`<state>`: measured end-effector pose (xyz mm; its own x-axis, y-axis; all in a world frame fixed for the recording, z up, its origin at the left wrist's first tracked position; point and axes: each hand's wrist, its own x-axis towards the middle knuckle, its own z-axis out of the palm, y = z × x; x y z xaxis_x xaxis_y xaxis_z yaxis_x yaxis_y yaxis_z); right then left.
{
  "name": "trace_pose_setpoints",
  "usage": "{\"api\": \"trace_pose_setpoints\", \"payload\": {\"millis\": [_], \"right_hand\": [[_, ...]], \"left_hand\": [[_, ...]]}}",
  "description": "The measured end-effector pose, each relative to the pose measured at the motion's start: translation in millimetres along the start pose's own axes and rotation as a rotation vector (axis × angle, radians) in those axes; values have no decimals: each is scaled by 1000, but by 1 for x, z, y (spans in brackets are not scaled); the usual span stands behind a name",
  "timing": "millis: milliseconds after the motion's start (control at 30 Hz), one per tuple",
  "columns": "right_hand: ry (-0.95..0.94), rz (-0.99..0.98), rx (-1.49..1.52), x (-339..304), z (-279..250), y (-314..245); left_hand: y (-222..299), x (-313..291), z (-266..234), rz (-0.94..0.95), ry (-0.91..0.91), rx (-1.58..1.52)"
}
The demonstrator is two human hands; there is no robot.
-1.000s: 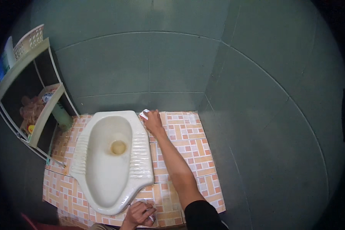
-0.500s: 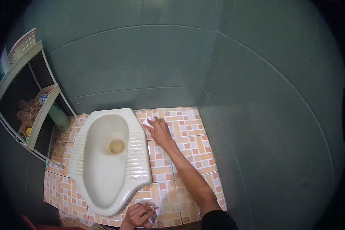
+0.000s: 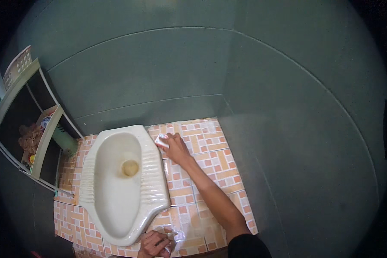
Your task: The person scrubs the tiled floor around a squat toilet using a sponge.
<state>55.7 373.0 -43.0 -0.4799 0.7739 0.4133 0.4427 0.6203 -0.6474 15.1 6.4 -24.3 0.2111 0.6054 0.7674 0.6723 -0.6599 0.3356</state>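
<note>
A white squat toilet pan is set into a raised platform of orange and white tiles. My right hand reaches out along the pan's right edge and presses a small white cloth or sponge against the tiles beside the rim. My left hand rests on the wet tiles at the pan's near end, fingers curled around a small pale object that I cannot make out.
Grey-green tiled walls close in behind and to the right. A pale corner shelf on the left holds several small items, with a green bottle beside it.
My right hand has slid with the white cloth from the far corner of the pan toward me along its right edge. My left hand has stayed at the near end.
</note>
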Motion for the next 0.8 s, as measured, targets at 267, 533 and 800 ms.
{"api": "trace_pose_setpoints", "payload": {"millis": [267,533,800], "right_hand": [[-16,-24,-218,-45,-7,-5],[-40,95,-46,61,39,-2],[127,-78,-127,53,51,22]], "left_hand": [[-4,-14,12,39,-8,33],[3,3,9,-9,-80,-22],[12,17,10,0,-86,-41]]}}
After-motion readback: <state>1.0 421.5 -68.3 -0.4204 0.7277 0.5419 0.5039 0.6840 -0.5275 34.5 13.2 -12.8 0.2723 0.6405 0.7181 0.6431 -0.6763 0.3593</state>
